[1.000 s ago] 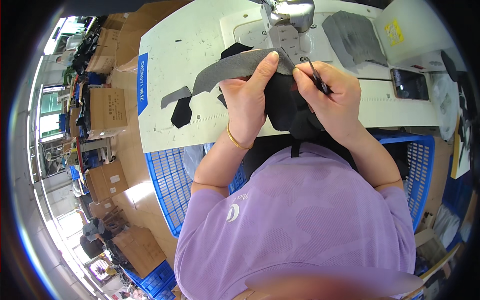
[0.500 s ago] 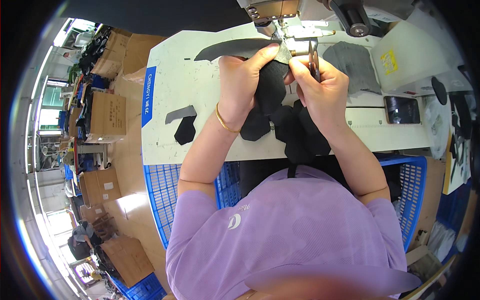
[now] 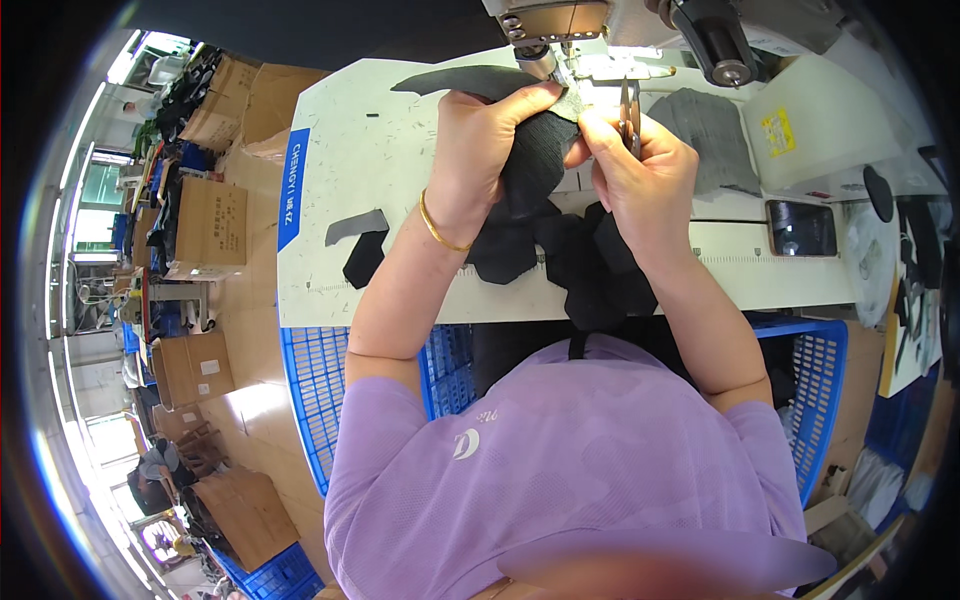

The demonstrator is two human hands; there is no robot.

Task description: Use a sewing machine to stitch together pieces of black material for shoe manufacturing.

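Where the counter (image 3: 415, 150) is overhung by a sewing machine (image 3: 555, 22), by left hand (image 3: 475, 145) and right hand (image 3: 645, 170) are pinched a black fabric panel (image 3: 535, 160) and dark strip (image 3: 465, 80); alignment seems under way, stitching remaining. Left of both hands, a blue label (image 3: 293, 192) is white-lettered; by the right, snips (image 3: 627, 122) are held.

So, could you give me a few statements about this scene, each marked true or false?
1. The right hand holds scissors. True.
2. The bracelet is on the right arm. False: the bracelet is on the left arm.
3. The left hand holds dark cloth. True.
4. The phone lies left of both hands. False: the phone lies right of them.
5. The basket beside the left arm is red. False: the basket is blue.
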